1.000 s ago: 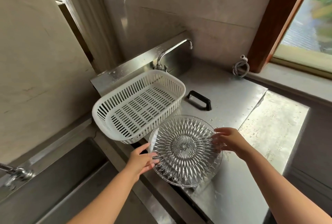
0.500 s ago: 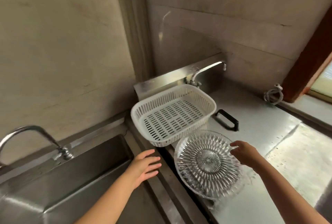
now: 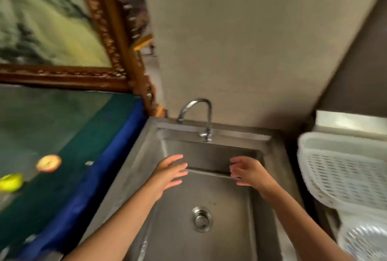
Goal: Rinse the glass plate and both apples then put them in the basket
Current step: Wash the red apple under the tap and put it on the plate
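My left hand (image 3: pixel 170 171) and my right hand (image 3: pixel 248 171) hover over the steel sink (image 3: pixel 146 156), both with fingers apart and nothing in them. The glass plate (image 3: pixel 364 244) lies at the bottom right edge of the view, on the counter just in front of the white slotted basket (image 3: pixel 343 175). A red-yellow apple (image 3: pixel 49 163) and a green-yellow apple (image 3: pixel 10 182) rest on the dark green surface at the far left, well away from both hands. The view is blurred by motion.
A curved tap (image 3: pixel 201 118) stands at the back of the sink, and a drain (image 3: pixel 201 219) sits in the basin floor. A blue edge (image 3: pixel 109 168) borders the green surface beside the sink. A carved wooden frame (image 3: pixel 117 51) leans above it.
My view has swung left from the counter to the sink. My right hand let go of the glass plate, which now lies at the far right. Both hands moved over the sink, and the apples came into view.
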Tool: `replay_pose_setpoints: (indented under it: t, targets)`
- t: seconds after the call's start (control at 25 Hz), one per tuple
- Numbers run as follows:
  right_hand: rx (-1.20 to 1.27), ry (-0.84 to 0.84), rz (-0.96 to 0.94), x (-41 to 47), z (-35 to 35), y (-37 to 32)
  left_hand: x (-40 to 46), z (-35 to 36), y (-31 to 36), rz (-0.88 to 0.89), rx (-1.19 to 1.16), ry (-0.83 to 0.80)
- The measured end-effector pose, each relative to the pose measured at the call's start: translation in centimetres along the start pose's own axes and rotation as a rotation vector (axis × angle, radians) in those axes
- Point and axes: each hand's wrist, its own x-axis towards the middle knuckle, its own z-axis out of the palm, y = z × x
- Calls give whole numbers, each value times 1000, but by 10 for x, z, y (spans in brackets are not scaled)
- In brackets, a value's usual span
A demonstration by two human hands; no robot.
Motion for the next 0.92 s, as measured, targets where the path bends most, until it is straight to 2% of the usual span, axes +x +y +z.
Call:
replay_pose_setpoints:
  t: [0.2,0.44,0.56,0.72,0.92]
  targets:
    - [-151,-194,-236,41,143,-71,-37,-131,-27,43,-59,361]
    - [-171,-376,-322,75,324,-133,-54,-295,-64,22,-232,749]
    - [-207,-386,-350,98,396,-149,-34,-357,-75,-2,-294,787]
    - [-184,-411,-348,150,494,-167,22,-430,-86,-20,-339,744]
    - [-264,-549,-402,202,573,-170,91,-466,-101,61,-170,625]
